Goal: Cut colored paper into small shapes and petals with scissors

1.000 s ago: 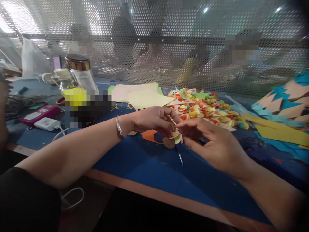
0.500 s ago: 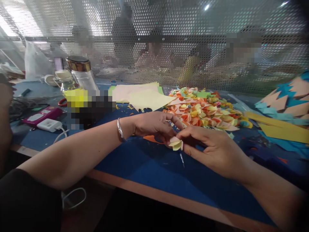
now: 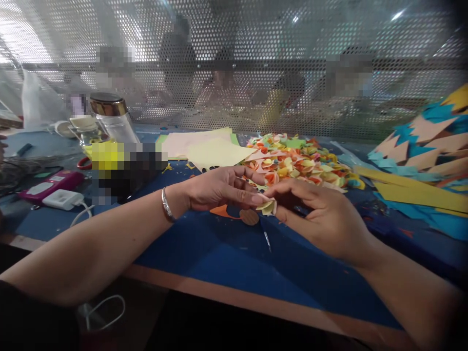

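Observation:
Between my two hands is a small pale yellow and pink paper flower (image 3: 267, 206), held above the blue table (image 3: 204, 248). My left hand (image 3: 226, 189), with a silver bangle at the wrist, pinches its left side between thumb and fingers. From the right, my right hand (image 3: 318, 214) grips its other edge with the fingertips. Below them lie a round brown disc (image 3: 249, 217), an orange paper scrap (image 3: 221, 211) and a thin tool with a silvery tip (image 3: 267, 240), its upper end hidden by the hands.
Behind my hands is a heap of colourful paper flowers (image 3: 292, 163), beside paper sheets (image 3: 197, 144). A layered paper piece (image 3: 431, 139) and yellow strips (image 3: 413, 190) lie right. Left are a lidded bottle (image 3: 115, 117), a power strip (image 3: 54, 183) and a charger (image 3: 63, 199). People sit beyond the perforated screen (image 3: 248, 63).
The view has shifted slightly right. My left thumb now lies over the flower's upper left edge, and the brown disc beneath has come into sight. Both hands keep their hold.

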Demonstrator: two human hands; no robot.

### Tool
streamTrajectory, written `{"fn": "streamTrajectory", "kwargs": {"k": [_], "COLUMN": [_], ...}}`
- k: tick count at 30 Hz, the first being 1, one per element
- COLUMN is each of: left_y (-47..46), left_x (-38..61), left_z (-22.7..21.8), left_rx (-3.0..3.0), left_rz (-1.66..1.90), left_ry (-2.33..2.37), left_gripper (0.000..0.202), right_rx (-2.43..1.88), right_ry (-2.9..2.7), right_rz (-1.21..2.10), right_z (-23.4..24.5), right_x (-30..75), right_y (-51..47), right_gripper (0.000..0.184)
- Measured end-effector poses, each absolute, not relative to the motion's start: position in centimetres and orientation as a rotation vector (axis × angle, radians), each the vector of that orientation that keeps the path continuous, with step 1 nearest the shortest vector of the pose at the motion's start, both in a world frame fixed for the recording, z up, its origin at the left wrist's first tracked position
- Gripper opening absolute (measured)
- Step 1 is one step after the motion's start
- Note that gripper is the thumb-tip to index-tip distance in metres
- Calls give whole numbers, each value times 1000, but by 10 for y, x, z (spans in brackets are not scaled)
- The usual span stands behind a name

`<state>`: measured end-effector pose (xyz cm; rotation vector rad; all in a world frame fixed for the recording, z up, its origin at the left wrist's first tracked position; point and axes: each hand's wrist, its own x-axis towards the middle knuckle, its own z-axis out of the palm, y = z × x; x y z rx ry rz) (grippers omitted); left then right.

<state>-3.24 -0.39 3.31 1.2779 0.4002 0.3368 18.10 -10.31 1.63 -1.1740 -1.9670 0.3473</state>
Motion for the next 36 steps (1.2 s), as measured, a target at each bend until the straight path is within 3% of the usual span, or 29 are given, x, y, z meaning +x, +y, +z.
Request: {"fn": "streamTrajectory", "kwargs": {"k": [14, 29, 36], "left_y": [-4, -1, -5], "left_x": [-28, -29, -31], "left_z": [24, 22, 29], "left_rx": [1258, 1351, 1449], "left_rz": [399, 360, 539], "left_ry": [389, 396, 459], "left_gripper": [36, 34, 32], "right_rx": [-1167, -1170, -1191], "right_ry": [-1869, -1817, -1808], "right_rz": [512, 561, 482], "right_z": [20, 20, 21], "right_x": [177, 176, 179], "right_y": [-104, -102, -101], "right_gripper": [11, 27, 19]}}
